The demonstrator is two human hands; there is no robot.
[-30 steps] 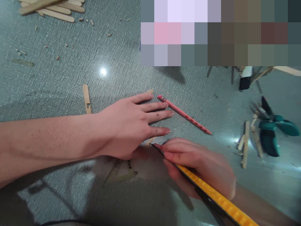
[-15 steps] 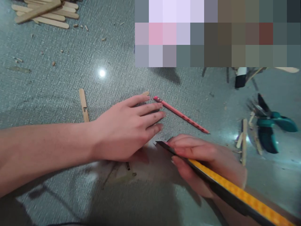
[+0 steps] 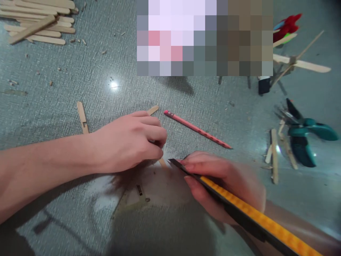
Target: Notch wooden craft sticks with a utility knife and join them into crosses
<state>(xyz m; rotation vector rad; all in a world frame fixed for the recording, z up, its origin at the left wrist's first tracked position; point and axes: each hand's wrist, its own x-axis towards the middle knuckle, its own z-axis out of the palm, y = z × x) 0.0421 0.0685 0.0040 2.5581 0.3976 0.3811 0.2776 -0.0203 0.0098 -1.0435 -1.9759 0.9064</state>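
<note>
My left hand (image 3: 130,140) lies low over the table with its fingers curled in. Beneath it is a wooden craft stick; one rounded end (image 3: 153,110) pokes out past the knuckles, and a piece of stick (image 3: 162,163) shows below the thumb side. The grip itself is hidden by the hand. In my right hand (image 3: 213,177) is a yellow and black utility knife (image 3: 247,209), its dark blade pointing left, close to the left fingertips. A notched craft stick (image 3: 82,115) lies partly behind my left wrist. Beyond my hands rests a pink pencil (image 3: 198,129).
Craft sticks (image 3: 39,23) are piled at the upper left, with wood scraps scattered nearby. Teal-handled pliers (image 3: 303,138) and cut stick pieces (image 3: 274,156) lie at the right. A stick construction (image 3: 301,62) stands behind them. A blurred-out block covers the top middle.
My left fingers, flat and stretched out before, have curled in. More of the stick's rounded end shows. The knife stays in my right hand, and the whole view has shifted slightly.
</note>
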